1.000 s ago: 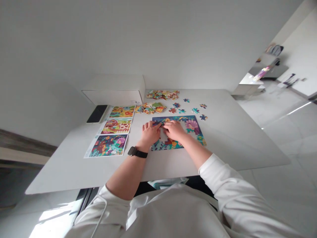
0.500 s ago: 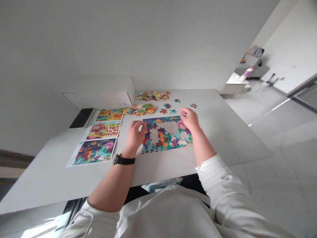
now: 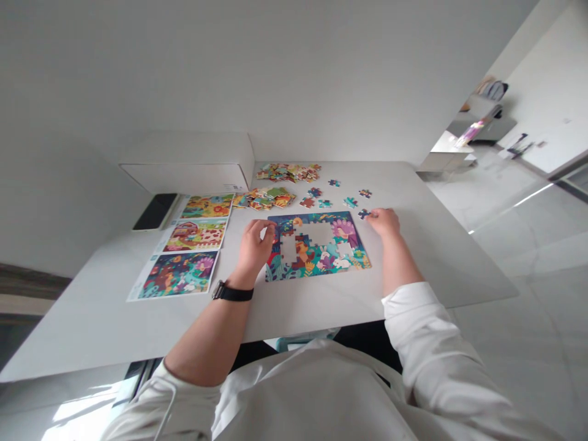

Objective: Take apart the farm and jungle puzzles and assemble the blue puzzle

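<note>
A partly assembled jigsaw puzzle (image 3: 316,263) with animals and plants lies flat on the table, with gaps in its upper middle, left and right parts. My left hand (image 3: 255,248), wearing a black-strapped watch (image 3: 232,292), rests at its left edge. Thumb and fingertips come together there; anything between them is hidden. Beyond the upper right corner, my right hand (image 3: 386,223) pinches a dark puzzle piece (image 3: 364,214) at table level. Near it lie a teal puzzle piece (image 3: 350,202) and a dark blue and orange piece (image 3: 365,193).
Several loose pieces (image 3: 325,203) lie behind the puzzle, with two piles (image 3: 289,173) farther back. To the left are a picture sheet (image 3: 195,236), a phone (image 3: 155,212) and a white box (image 3: 184,177) near the wall. The table (image 3: 450,269) ends at the right.
My right hand has moved right from the puzzle's upper right corner onto the dark piece. A teal piece and that corner now show. My left hand stays at the left edge.
</note>
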Motion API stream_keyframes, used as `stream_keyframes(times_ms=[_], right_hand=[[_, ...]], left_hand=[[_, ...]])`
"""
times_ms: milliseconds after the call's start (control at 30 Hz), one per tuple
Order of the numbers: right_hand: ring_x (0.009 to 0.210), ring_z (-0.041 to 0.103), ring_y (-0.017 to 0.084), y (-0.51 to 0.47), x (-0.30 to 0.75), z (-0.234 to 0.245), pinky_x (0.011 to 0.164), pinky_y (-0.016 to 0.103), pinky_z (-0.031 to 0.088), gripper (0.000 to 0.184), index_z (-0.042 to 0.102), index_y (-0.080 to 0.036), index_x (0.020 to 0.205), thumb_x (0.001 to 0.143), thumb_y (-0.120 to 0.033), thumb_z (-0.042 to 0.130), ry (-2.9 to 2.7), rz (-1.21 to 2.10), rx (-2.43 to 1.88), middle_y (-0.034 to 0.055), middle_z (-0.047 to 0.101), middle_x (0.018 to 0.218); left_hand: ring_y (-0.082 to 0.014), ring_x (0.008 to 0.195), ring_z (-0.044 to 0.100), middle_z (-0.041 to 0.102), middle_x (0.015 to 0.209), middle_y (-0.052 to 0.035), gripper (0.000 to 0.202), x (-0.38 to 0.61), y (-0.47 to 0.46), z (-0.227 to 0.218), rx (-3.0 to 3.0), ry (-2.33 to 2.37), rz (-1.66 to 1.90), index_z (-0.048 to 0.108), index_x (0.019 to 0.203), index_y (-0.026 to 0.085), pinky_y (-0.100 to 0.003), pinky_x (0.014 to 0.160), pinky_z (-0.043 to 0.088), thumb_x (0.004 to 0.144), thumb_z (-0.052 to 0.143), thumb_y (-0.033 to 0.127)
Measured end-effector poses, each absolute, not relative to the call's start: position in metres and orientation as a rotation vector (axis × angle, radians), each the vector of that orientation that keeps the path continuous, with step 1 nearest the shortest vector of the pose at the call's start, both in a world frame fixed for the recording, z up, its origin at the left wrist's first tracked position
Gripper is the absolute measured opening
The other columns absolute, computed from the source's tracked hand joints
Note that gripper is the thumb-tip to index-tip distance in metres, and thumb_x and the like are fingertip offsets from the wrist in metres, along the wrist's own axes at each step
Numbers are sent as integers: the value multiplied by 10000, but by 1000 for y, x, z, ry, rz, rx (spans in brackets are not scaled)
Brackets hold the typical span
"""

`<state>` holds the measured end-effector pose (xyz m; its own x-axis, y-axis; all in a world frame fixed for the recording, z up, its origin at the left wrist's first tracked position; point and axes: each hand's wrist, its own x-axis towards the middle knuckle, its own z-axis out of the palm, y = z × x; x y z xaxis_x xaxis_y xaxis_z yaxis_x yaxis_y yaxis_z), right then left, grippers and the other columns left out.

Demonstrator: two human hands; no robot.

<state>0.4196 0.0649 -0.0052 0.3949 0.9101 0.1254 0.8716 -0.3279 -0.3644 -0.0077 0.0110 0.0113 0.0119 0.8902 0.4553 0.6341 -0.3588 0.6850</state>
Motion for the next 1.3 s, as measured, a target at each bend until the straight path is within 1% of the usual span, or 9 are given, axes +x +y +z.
stream_keyframes(times_ms=[133,233,400,567,700,833,900,1133,1300], right_hand=[[1127,726,300,64,412,-5,1019,419,556,336,837,-235,1125,852,-430,812,-1488,118,-2359,175,744,1246],[1099,731,293,63,410,-4,1002,416,564,280,821,-232,1073,829,-370,833,-1481,159,-2328,153,764,1210],[1074,748,267,65,411,-6,982,382,566,423,780,-219,1214,805,-305,841,-1480,201,-2265,121,798,1186],[1013,765,256,65,414,-5,919,358,574,350,812,-229,1152,814,-319,825,-1511,311,-2281,100,821,1115],[1019,758,237,63,412,-3,902,339,576,381,788,-218,1140,775,-307,849,-1452,233,-2264,105,812,1166],[949,770,214,61,407,4,844,307,571,203,769,-206,1042,842,-211,732,-1375,315,-2181,82,834,1066],[926,772,214,59,403,8,827,306,575,167,764,-209,1019,875,-206,680,-1339,320,-2109,81,838,1039],[863,758,206,49,361,22,867,356,599,265,769,-201,1150,954,-296,619,-1504,385,-1700,96,815,1111],[885,750,205,23,293,27,871,347,595,311,764,-248,1238,966,-324,634,-1748,530,-1397,52,816,1119]], left_hand=[[-237,1065,699,754,1085,-84,214,-7,11,9,1990,1582,1279,714,1023,229,-374,997,548,1026,518,318],[-235,1079,697,754,1103,-83,208,-5,11,8,1989,1585,1261,706,1043,234,-375,1003,551,1027,513,308],[-237,1107,694,751,1112,-85,201,-4,10,10,1985,1586,1250,698,1049,237,-386,1036,547,1037,513,312],[-233,1090,698,752,1105,-83,194,-3,9,11,1970,1576,1282,697,1051,231,-383,1019,550,1036,516,298],[-230,1094,697,752,1106,-83,190,-2,8,14,1981,1570,1270,694,1047,231,-380,1023,552,1040,511,282],[-229,1099,697,750,1101,-81,185,-1,7,16,1994,1567,1258,696,1054,228,-376,1028,556,1040,517,275],[-228,1095,698,748,1098,-81,187,-1,7,15,1994,1563,1260,699,1059,229,-377,1026,559,1042,520,278],[-218,1077,710,746,1118,-85,195,3,7,10,1993,1491,1269,717,1092,225,-364,984,583,1044,544,303],[-190,929,727,772,1073,-76,209,9,3,8,1969,1439,1198,727,1120,218,-312,824,592,1030,613,368]])
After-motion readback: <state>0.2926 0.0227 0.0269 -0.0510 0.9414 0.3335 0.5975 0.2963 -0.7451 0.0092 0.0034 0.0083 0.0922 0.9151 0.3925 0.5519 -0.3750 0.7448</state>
